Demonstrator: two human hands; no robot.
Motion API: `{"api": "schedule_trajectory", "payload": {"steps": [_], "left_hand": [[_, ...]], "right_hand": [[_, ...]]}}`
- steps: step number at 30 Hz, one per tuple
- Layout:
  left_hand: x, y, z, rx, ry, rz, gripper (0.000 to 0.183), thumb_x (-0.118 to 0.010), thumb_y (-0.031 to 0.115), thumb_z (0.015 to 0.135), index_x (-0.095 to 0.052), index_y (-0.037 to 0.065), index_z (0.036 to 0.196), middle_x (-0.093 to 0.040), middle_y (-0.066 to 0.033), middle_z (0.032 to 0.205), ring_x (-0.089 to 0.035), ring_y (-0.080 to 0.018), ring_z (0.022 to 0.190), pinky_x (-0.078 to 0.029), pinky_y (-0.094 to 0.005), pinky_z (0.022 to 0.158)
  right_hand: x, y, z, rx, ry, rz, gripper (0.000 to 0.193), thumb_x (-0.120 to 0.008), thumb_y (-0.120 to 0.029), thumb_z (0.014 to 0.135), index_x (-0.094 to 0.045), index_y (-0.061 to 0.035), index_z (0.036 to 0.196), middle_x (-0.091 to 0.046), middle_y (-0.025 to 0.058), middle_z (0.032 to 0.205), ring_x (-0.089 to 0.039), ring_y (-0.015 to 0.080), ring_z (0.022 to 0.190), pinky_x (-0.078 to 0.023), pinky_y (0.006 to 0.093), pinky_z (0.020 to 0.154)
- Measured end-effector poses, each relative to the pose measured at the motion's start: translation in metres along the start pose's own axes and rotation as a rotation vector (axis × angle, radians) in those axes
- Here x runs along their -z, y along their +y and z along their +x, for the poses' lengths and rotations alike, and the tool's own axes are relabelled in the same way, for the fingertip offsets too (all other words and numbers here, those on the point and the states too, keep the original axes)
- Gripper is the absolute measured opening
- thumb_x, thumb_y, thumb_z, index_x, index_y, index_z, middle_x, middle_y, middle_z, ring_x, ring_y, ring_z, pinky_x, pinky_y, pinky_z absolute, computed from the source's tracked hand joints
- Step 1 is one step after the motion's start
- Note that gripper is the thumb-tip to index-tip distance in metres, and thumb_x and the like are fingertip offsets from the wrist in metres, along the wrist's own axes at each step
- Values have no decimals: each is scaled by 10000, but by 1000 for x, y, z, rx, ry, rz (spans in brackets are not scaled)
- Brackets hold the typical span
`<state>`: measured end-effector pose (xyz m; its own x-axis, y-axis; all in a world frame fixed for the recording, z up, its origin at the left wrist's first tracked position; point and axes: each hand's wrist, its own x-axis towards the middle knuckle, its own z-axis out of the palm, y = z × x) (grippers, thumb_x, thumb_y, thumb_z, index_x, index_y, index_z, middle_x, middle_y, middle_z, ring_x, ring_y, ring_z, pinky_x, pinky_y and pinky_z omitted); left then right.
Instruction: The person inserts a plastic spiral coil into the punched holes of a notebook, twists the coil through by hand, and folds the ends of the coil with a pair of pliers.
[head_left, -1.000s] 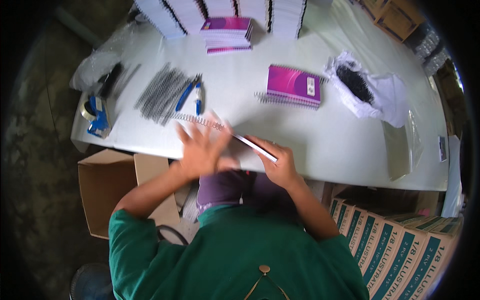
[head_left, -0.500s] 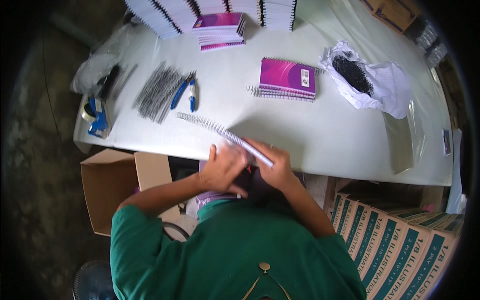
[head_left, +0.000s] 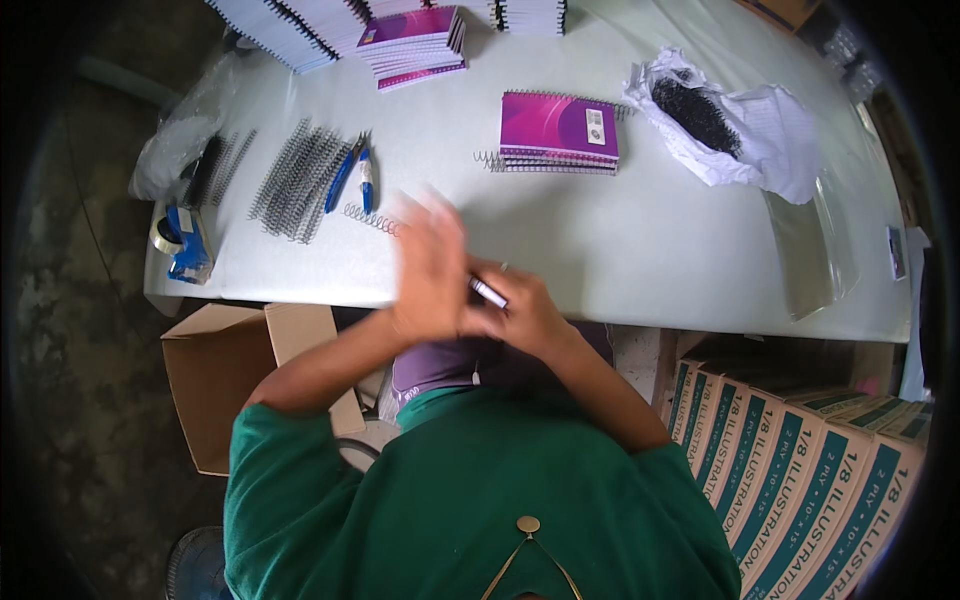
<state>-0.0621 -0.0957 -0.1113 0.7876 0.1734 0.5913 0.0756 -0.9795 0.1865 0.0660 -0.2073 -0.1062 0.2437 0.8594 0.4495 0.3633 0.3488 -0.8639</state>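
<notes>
My left hand (head_left: pixel 430 265) is blurred with motion, fingers stretched flat, over the near edge of the white table (head_left: pixel 650 250). A thin wire spiral (head_left: pixel 370 218) lies on the table and runs from under that hand toward the left. My right hand (head_left: pixel 525 318) is closed on a notebook (head_left: pixel 488 292) held edge-up at the table edge, just right of the left hand. Most of the notebook is hidden by both hands.
A finished purple spiral notebook stack (head_left: pixel 558 130) lies mid-table. Blue pliers (head_left: pixel 352 172) and black wire coils (head_left: pixel 295 180) lie to the left, with a tape dispenser (head_left: pixel 185 240) at the left edge. A white bag (head_left: pixel 720 120) sits at the right. An open cardboard box (head_left: pixel 215 385) and printed cartons (head_left: pixel 800 450) stand below.
My left hand has risen from beside the right hand to above the spiral, moving fast. The spiral's free end now sticks out less. My right hand keeps its hold on the notebook.
</notes>
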Motion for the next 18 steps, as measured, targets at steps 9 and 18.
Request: {"api": "schedule_trajectory", "payload": {"steps": [9,18], "left_hand": [[4,25,21,-97,-114,-102,739,-522,570,807,-398,53,1320,-410,-216,1309,-364,-434,1205,-261,-583,971],[53,21,82,39,-323,-219,273,-732,161,683,-637,131,937,-588,-11,913,-555,-192,839,-349,-335,763]], "right_hand": [[12,16,2,-44,-70,103,329,-632,-47,737,-584,-22,1061,-641,166,949,-629,348,803,-512,375,667],[17,2,15,-253,29,192,173,-606,1,781,-603,26,952,-649,170,818,-644,298,737,-482,325,635]]}}
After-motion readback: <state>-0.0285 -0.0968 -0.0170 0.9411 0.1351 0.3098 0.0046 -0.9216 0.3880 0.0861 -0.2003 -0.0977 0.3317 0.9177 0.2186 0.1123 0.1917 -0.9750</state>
